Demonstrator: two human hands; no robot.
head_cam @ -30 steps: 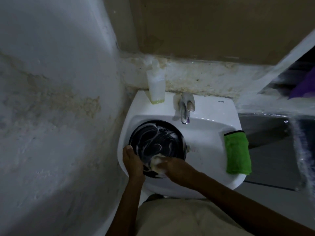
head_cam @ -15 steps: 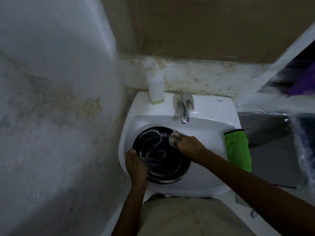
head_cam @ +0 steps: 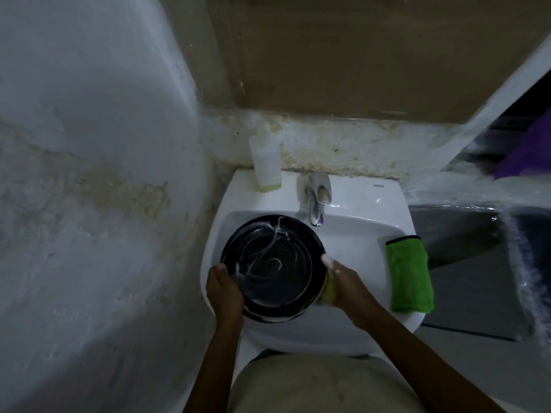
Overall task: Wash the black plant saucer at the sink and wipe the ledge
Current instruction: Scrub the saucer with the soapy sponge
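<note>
The round black plant saucer (head_cam: 269, 265), streaked with white suds, lies in the white sink (head_cam: 360, 234). My left hand (head_cam: 223, 292) grips its near-left rim, thumb over the edge. My right hand (head_cam: 347, 286) holds a soapy yellow-green sponge (head_cam: 328, 289) against the saucer's right rim; foam covers the fingertips. The stained ledge (head_cam: 343, 149) runs along the wall behind the sink.
A soap bottle (head_cam: 266, 162) stands at the sink's back left, beside the chrome tap (head_cam: 318, 196). A folded green cloth (head_cam: 410, 274) hangs over the sink's right rim. A rough wall closes in on the left. Dark floor tiles lie to the right.
My right hand with the sponge has swept from the saucer's near edge up to its far rim and back down to its right rim. My left hand kept its grip.
</note>
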